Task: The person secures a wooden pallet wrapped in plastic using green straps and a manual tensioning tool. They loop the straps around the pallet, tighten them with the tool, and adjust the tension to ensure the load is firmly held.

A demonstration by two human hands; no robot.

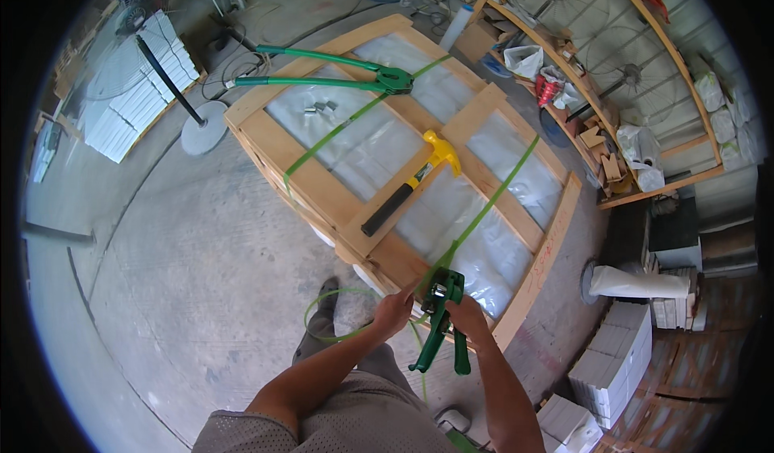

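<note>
My right hand (469, 321) is closed round a green strapping tensioner (442, 312) at the near edge of a wooden crate (322, 171). My left hand (393, 314) is closed on a green plastic strap (484, 211) beside the tool. The strap crosses the crate top, and its loose end loops down by my leg. A second green strap (334, 134) lies farther off. A hammer (415, 183) with a yellow head and black grip rests on the slats. Beyond it lies a green long-handled strap sealer (339, 74), with small metal seals (320, 108) nearby.
White plastic wrap shows between the crate's slats. A fan on a round base (204, 128) stands left, near stacked white panels (133, 90). Wooden shelving with cartons and bags (597, 74) is at the far right. White boxes (613, 360) stand at the near right.
</note>
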